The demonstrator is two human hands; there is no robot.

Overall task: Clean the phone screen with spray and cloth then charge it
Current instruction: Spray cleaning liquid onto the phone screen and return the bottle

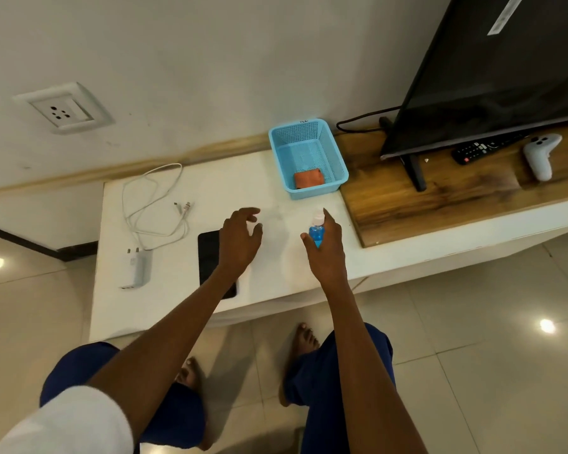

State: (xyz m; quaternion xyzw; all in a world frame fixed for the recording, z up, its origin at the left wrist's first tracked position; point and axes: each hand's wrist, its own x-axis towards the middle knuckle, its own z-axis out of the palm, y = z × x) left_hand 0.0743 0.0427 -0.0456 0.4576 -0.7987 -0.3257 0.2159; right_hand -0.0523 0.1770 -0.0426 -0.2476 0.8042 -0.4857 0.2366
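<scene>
R hand (325, 247) gripping blue spray bottle (316, 231) upright over white counter (282, 273), L hand (240, 239) curling round small white cap (250, 228), hovering over phone (210, 253) lying face-up, orange cloth (308, 179) sitting in blue basket (305, 139), charger (135, 268) w/ cable (151, 204) lying left

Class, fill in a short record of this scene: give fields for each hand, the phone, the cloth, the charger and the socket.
right hand: grips the spray bottle upright above the table
left hand: over the phone's far end, holding a small white thing, maybe the cap
phone: flat on the table, dark screen up, partly hidden by the left arm
cloth: orange, folded, in the blue basket
charger: on the table left of the phone, unplugged, cable loose
socket: on the wall, nothing plugged in
</scene>
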